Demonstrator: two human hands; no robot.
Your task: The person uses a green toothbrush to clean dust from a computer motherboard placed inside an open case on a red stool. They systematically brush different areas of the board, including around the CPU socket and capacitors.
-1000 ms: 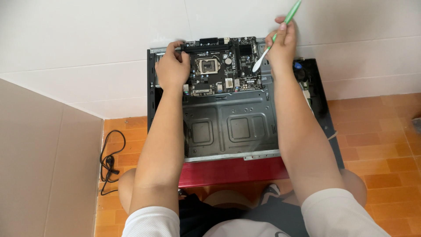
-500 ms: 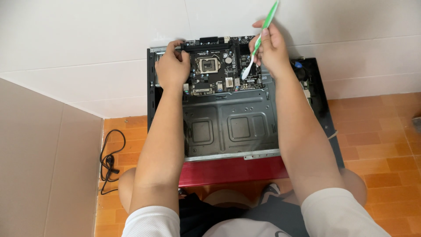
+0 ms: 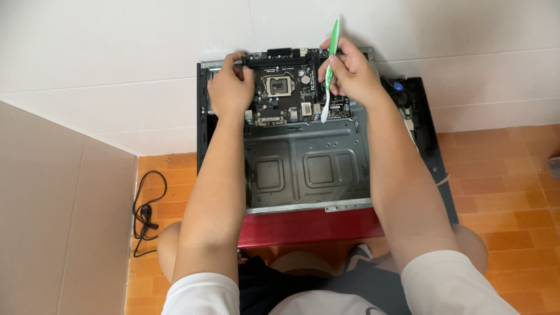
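1. The right hand [image 3: 350, 73] is closed around a green and white toothbrush [image 3: 329, 64], fingers wrapped on the middle of the handle. The green end points up past the knuckles towards the white wall [image 3: 116, 58], and the white head hangs below the fist.
2. Change: a second ago the brush lay slanted, its green end out to the right of that hand and above the board's edge. It has since swung nearly upright and come in with the hand to the left, over the black motherboard [image 3: 291, 87]. Its head now sits low on the board, just under the fist, touching or very close to the parts there; I cannot tell which.
3. My reading: the brush has gone from being carried to being put to work on the board's lower right part.
4. The left hand [image 3: 230, 87] has not shifted. It lies curled on the board's left edge, fingertips hooked over the top corner, gripping nothing loose but pinning the board.
5. Between the two hands sits the square silver processor socket [image 3: 279, 86].
6. Beneath both wrists the board rests in an open computer case [image 3: 309, 169], its grey metal tray bare towards the person's knees.
7. Well to the left of the left forearm a black cable [image 3: 144, 210] lies coiled on the orange tiled floor [image 3: 507, 192].
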